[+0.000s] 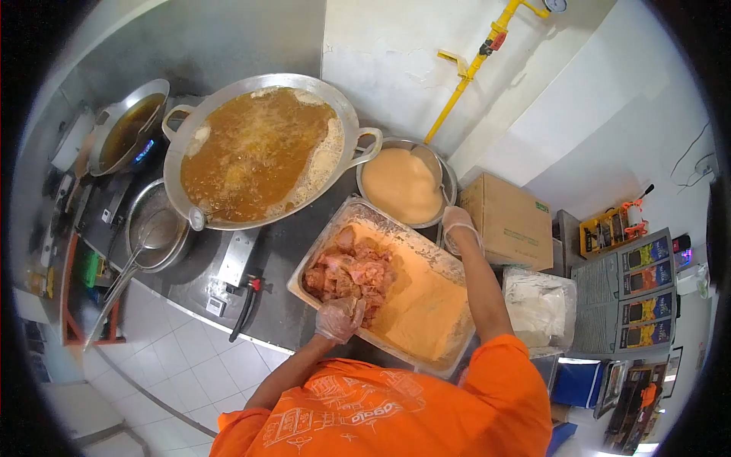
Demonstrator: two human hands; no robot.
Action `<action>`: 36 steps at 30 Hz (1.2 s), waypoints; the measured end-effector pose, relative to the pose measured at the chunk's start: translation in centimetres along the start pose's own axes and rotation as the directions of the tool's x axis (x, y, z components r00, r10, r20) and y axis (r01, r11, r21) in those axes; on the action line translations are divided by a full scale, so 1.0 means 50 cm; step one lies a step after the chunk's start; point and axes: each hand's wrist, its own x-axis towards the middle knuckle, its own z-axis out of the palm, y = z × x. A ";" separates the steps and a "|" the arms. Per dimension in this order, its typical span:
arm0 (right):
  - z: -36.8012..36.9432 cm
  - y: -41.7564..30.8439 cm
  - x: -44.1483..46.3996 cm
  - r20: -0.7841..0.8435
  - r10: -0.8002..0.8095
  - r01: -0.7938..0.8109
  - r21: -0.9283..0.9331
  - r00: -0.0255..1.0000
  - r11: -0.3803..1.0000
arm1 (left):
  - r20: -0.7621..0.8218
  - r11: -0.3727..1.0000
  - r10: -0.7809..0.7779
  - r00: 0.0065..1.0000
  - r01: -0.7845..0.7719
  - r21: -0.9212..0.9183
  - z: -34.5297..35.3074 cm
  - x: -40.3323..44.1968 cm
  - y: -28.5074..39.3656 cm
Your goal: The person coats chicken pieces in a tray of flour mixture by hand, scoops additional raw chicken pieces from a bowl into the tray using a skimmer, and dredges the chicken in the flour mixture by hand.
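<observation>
My left hand (339,320), in a clear plastic glove, is at the near edge of a heap of raw meat pieces (346,270), its fingers curled on a piece. The meat lies at the left end of a metal tray (302,283) that also holds orange flour (426,308). My right hand (461,230), gloved too, is closed around the handle of a metal ladle (428,161). The ladle's head rests in a round metal bowl (451,183) of thick orange batter (400,186), beyond the tray.
A large wok (177,171) of bubbling oil stands behind the tray, and a second wok (161,90) is farther left. A wire strainer (158,228) lies over a pot. To the right are a cardboard box (506,225) and a plastic tub of white flour (537,308).
</observation>
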 end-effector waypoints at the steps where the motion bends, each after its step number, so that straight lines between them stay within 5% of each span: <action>1: -0.007 0.002 0.001 0.126 -0.089 0.100 -0.087 0.988 0.991 | 0.005 1.000 -0.001 1.000 0.001 0.011 0.005 -0.002 -0.004; 5: -0.079 -0.044 -0.075 0.133 0.005 -0.027 0.166 0.991 0.986 | 0.061 1.000 -0.002 0.998 0.000 0.029 -0.004 0.005 0.003; 9: -0.009 -0.023 -0.028 0.355 0.045 -0.186 0.374 0.934 0.908 | 0.053 0.999 0.016 0.998 -0.018 0.050 0.008 0.000 -0.002; 16: -0.015 -0.067 -0.065 0.579 -0.130 -0.413 0.703 0.805 0.579 | 0.014 0.997 0.043 0.999 -0.043 0.065 0.028 -0.015 -0.020; 19: -0.038 -0.069 -0.121 0.465 -0.118 -0.367 0.809 0.877 0.460 | 0.046 0.999 -0.007 0.999 0.005 0.040 0.008 -0.003 -0.006; 21: -0.080 -0.061 -0.150 0.504 -0.100 -0.377 0.749 0.858 0.545 | 0.104 0.997 -0.078 0.991 0.078 0.002 0.006 -0.001 -0.005; 23: -0.106 -0.053 -0.179 0.544 -0.074 -0.387 0.680 0.836 0.623 | 0.018 0.998 0.049 0.999 -0.049 0.050 0.016 -0.003 -0.015; 26: -0.104 -0.023 -0.177 0.370 0.054 -0.328 0.736 0.927 0.592 | 0.093 0.998 -0.021 0.995 0.016 0.062 0.014 -0.005 -0.008; 27: -0.083 0.018 -0.130 0.190 -0.103 0.025 0.374 0.976 0.927 | 0.094 0.998 -0.021 0.995 0.015 0.057 0.011 -0.004 -0.006; 28: -0.072 0.045 -0.103 0.110 -0.328 0.342 -0.142 0.938 0.929 | 0.080 0.999 -0.031 0.996 0.029 0.029 0.009 -0.003 -0.005; 29: -0.135 0.007 -0.144 0.042 -0.055 0.047 0.167 0.998 0.985 | 0.066 0.999 -0.041 0.997 0.042 0.000 0.008 -0.002 -0.004; 32: -0.171 -0.017 -0.132 -0.109 -0.005 0.002 -0.029 0.994 1.000 | 0.051 0.999 -0.033 0.998 0.033 -0.007 0.004 0.002 -0.002; 36: -0.165 -0.015 -0.110 -0.245 0.098 -0.102 -0.003 0.965 0.995 | 0.024 0.999 -0.032 0.999 0.033 -0.030 -0.001 0.000 0.000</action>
